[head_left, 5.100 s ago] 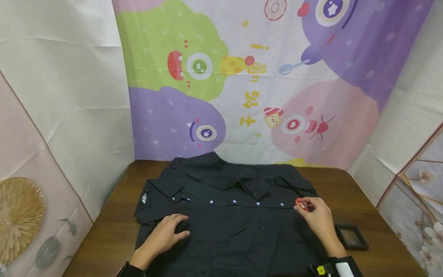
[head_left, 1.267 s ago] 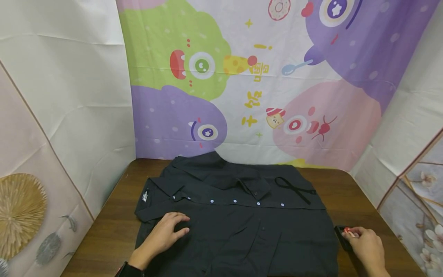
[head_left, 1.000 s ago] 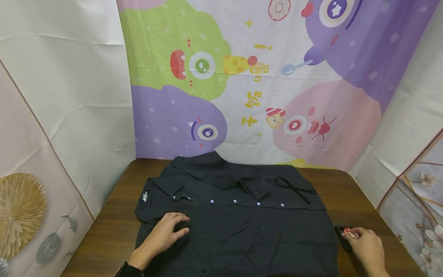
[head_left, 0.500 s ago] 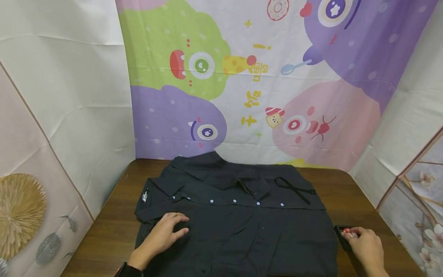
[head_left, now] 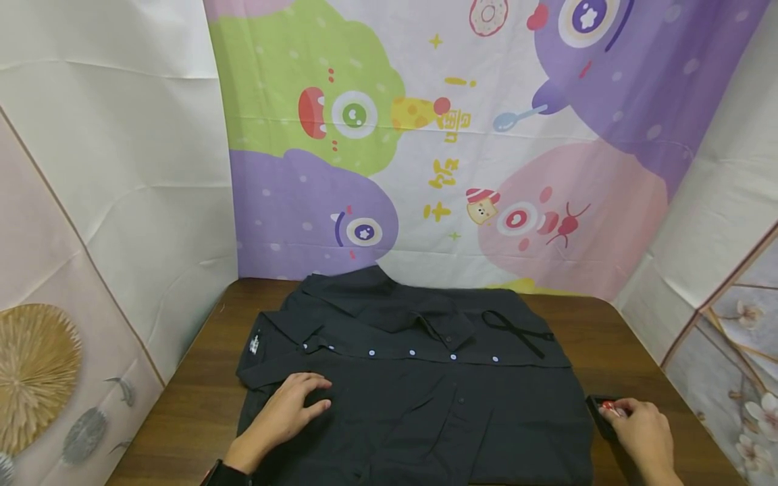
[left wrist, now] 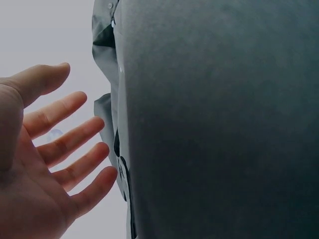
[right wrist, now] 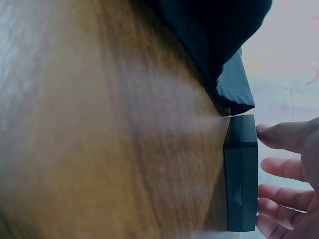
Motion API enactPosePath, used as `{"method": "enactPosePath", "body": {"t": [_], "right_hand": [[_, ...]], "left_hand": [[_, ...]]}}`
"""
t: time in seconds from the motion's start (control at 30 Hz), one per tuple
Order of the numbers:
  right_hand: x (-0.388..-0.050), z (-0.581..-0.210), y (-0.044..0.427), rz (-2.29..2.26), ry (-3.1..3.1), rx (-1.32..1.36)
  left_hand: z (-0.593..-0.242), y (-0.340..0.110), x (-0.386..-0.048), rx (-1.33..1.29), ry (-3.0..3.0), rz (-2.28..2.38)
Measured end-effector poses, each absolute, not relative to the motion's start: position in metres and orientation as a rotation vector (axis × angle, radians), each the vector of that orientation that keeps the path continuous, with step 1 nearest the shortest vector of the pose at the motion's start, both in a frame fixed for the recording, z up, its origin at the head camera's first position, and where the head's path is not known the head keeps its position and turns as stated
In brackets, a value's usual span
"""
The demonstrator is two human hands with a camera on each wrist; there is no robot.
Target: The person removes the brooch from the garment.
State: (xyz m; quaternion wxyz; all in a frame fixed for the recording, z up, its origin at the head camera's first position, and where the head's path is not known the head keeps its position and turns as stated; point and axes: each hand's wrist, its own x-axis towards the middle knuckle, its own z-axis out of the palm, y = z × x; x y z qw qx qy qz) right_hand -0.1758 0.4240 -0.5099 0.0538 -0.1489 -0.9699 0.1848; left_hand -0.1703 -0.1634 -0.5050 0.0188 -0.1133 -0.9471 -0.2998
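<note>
My right hand (head_left: 644, 432) is at the small black square box (head_left: 598, 412) by the table's right side. A red round piece (head_left: 610, 408) with pale markings shows inside the box, beside the fingertips. From the right wrist view, the thumb and fairly straight fingers (right wrist: 284, 193) stand at the box's rim with nothing visible between them; the box wall hides the red piece there. My left hand (head_left: 288, 413) lies over the left part of a black shirt (head_left: 401, 405). Its fingers are spread and hold nothing, with the shirt's side standing close by in the left wrist view.
The shirt covers most of the brown table (head_left: 176, 412) and has a row of pale buttons. A black cord (head_left: 516, 327) lies looped on its upper right. Behind the table hangs a cartoon-printed cloth (head_left: 437, 256), with pale curtains (head_left: 146, 169) at the sides.
My right hand, which earlier pinched the red piece above the shirt, has carried it right to the box. It stays there through the latest frames. The left hand is nearly still.
</note>
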Motion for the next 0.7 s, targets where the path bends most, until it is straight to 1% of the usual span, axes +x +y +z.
{"method": "enactPosePath", "body": {"t": [0.7], "right_hand": [[-0.1744,-0.5095,0.4253,0.547,-2.923,-0.460]], "left_hand": [[-0.5030,-0.1595,-0.1732,-0.341,-2.932,-0.913]]}}
